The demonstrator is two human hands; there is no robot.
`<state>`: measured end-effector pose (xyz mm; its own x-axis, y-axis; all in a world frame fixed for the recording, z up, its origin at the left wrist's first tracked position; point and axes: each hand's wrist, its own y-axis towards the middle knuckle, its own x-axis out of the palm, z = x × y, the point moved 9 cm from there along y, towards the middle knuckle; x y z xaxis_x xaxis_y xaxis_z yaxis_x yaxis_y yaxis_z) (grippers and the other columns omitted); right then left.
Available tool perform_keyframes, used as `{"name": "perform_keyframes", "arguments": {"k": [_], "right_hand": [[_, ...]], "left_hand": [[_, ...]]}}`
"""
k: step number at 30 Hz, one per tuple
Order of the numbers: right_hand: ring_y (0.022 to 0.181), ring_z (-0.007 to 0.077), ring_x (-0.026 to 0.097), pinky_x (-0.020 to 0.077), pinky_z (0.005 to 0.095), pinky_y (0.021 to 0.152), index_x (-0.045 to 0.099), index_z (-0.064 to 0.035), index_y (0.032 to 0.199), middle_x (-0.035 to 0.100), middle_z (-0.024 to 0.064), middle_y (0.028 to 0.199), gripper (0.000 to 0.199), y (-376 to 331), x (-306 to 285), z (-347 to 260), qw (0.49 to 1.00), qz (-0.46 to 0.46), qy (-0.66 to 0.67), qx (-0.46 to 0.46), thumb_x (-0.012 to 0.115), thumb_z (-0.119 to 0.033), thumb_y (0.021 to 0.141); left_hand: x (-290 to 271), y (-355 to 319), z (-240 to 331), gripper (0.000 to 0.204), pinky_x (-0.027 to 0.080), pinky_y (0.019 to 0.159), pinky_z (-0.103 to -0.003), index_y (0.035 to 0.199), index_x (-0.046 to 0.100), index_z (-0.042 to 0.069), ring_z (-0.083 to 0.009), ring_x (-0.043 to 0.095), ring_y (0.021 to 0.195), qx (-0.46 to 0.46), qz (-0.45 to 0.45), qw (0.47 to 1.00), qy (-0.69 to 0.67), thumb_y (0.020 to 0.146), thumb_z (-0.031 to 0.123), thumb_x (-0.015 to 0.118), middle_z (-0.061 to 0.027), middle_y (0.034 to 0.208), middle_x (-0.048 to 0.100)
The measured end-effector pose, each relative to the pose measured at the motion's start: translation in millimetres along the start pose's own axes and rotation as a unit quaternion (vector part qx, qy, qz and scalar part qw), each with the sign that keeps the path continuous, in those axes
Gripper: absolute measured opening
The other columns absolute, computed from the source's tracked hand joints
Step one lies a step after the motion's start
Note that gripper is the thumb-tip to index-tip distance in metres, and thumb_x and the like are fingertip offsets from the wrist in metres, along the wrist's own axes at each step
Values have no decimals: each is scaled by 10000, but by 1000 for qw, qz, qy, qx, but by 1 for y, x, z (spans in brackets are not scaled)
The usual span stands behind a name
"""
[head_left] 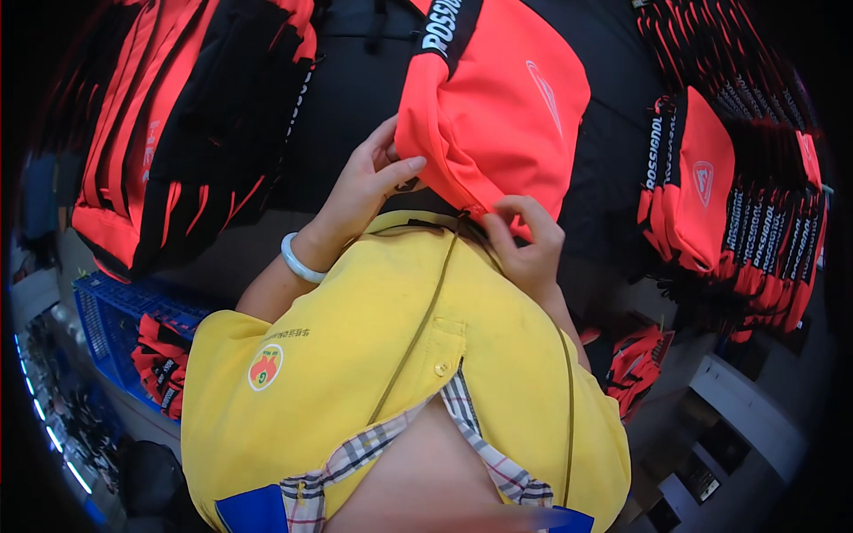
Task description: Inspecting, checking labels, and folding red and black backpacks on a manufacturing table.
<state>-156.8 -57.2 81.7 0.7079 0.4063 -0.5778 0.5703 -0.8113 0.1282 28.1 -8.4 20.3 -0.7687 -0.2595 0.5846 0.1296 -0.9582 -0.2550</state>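
Note:
A bright red fabric bag (506, 115) with a black lettered band and a pale logo lies on the dark table in front of me. My left hand (369, 182) grips its left edge, thumb on top of the red cloth and the other fingers partly hidden behind it. At the bag's near edge, close to my body, my right hand (530, 247) pinches the fabric between thumb and fingers. The near edge looks bunched between the two hands. Whatever the right fingertips hold besides the cloth is too small to make out.
Stacked red and black bags (160, 133) stand at the left. On the right are a row of similar folded pieces (706, 182) and a further pile (711, 53) behind. A blue plastic crate (102, 333) sits low at the left, with red and black pieces (164, 360) beside it.

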Motion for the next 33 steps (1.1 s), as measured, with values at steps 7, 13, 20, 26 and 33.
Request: {"name": "perform_keyframes", "arguments": {"k": [7,13,20,26,33], "right_hand": [[902,320,587,500,380,740,586,-54,1056,564,136,1007,414,3,-8,1,988,42,-89,-118,771,-55,686],[724,237,602,518,328,621,615,-62,1112,564,101,951,447,3,-13,-15,960,47,-69,-266,732,41,693],[665,218,583,490,333,565,629,-39,1026,549,102,890,385,4,-29,-47,935,59,-127,-326,668,123,679],[781,314,604,505,368,651,602,-4,958,562,124,887,274,21,-16,-44,987,-74,-62,-126,641,125,720],[678,251,560,458,343,615,616,-4,893,560,88,831,213,41,-12,-77,951,-164,-87,-249,695,45,702]], "left_hand": [[20,10,0,498,515,894,-312,1369,403,-4,-160,587,1088,6,1,1000,22,913,85,584,-104,1218,573],[38,14,-11,327,482,737,-206,1166,576,14,-52,577,846,-20,-8,998,66,896,171,672,-20,1002,636],[50,18,7,309,494,692,-199,1110,608,4,-53,592,793,34,-26,992,119,880,190,694,-19,940,659],[43,16,11,265,517,725,-213,1102,607,-7,-77,623,831,14,-11,991,130,909,168,655,-37,954,662],[40,15,3,229,508,683,-213,1041,660,-16,-62,620,799,23,-54,986,159,901,165,661,-37,902,693]]}}
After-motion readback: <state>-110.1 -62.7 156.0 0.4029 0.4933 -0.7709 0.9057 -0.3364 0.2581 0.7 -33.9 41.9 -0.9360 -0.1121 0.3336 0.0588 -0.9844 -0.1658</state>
